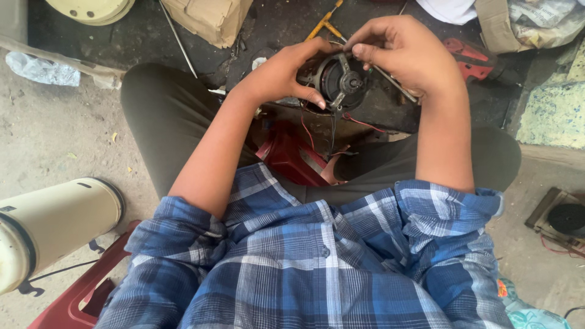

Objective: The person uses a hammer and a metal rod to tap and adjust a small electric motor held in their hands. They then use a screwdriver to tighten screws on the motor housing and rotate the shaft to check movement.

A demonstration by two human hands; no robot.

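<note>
Much of the small round motor [340,82] is hidden by the two hands, so only its dark front face, a grey metal bracket and the central shaft hub are seen. Its back side cannot be made out. The motor is held in the air above the lap, over a red plastic stool [292,155], not resting on the floor. Its shaft axis is pointed roughly up toward the camera, with the round face tilted a little to the right.

The left hand [283,76] is closed around the left rim of the motor, with the thumb laid across the lower front. The right hand [405,55] is curled, and its fingertips are pinched on a thin metal rod [396,85] that runs slanted from the motor face down to the right. What the rod's tip meets is covered by the fingers.

Thin red and black wires [317,131] hang loosely from below the motor. A smooth cream cylinder [55,225] is cut off at the left edge. A cardboard box [210,18] is cut off at the top edge, lying on the dusty floor [55,134].
</note>
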